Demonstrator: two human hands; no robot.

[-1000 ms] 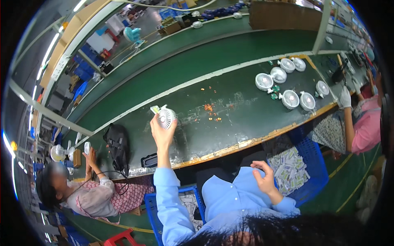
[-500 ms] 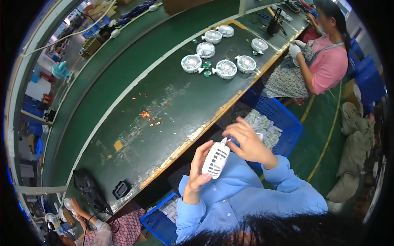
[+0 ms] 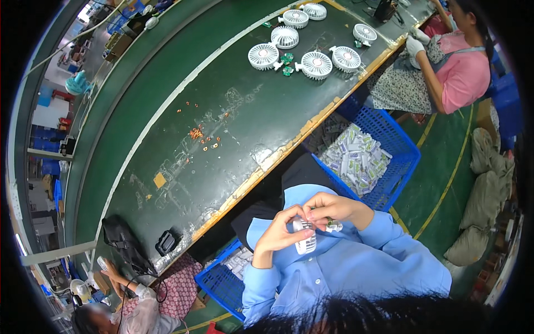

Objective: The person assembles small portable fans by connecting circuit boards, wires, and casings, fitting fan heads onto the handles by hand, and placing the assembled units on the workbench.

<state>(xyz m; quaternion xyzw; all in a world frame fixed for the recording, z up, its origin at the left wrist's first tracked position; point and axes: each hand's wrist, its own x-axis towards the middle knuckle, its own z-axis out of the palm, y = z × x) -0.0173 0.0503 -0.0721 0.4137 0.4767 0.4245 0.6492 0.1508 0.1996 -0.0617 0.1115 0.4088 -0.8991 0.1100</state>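
My left hand (image 3: 276,231) holds a white slatted fan head (image 3: 305,240), tilted edge-on in front of my chest. Its thumb presses the slatted side, and the fingers cover the upper end. Against that end, my right hand (image 3: 332,209) is closed, its thumb and forefinger pinched together by the left fingertips. A small white part (image 3: 334,227) with a bit of green beside it pokes out under the right fingers; its kind is hard to make out. What sits right between the fingertips is hidden.
Several white fan heads (image 3: 316,65) and small green circuit boards (image 3: 287,58) lie on the green table (image 3: 233,139), with orange bits (image 3: 196,133) nearby. A blue basket (image 3: 409,161) of small packets stands right, another (image 3: 214,286) lower left. Co-workers sit at both sides.
My right hand, its fingers spread before, has closed in on the fan head's upper end. Both hands have come lower and nearer my chest. The view has shifted, showing more of the right basket.
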